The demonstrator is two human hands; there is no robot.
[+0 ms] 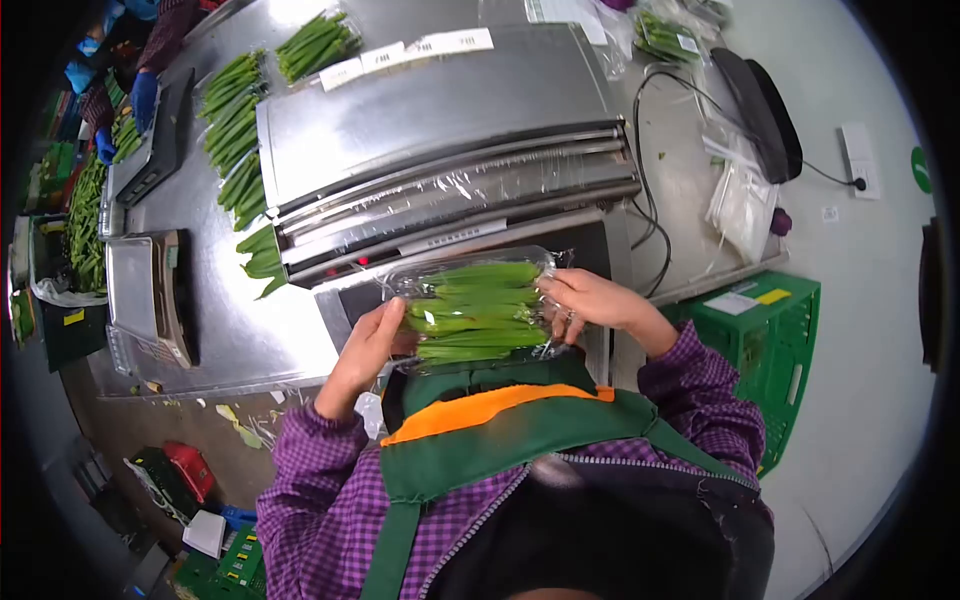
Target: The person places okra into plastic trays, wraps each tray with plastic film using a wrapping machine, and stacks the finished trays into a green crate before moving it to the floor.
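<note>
A clear tray of green pods (475,312) in plastic film lies between my two hands, close to my apron. My left hand (372,350) grips its left end, thumb on the upper side. At the right end, my right hand (590,305) holds the tray with bent fingers on the film. Just beyond it stands the metal wrapping machine (430,110), with clear film (460,185) stretched across its front rollers. The undersides of both hands' fingers are partly hidden.
Piles of green pods (235,140) lie left of the machine. A scale (150,295) stands farther left, near a co-worker's blue-gloved hand (143,100). Plastic bags (742,200) and a black cable (640,130) are on the right, above a green crate (750,340).
</note>
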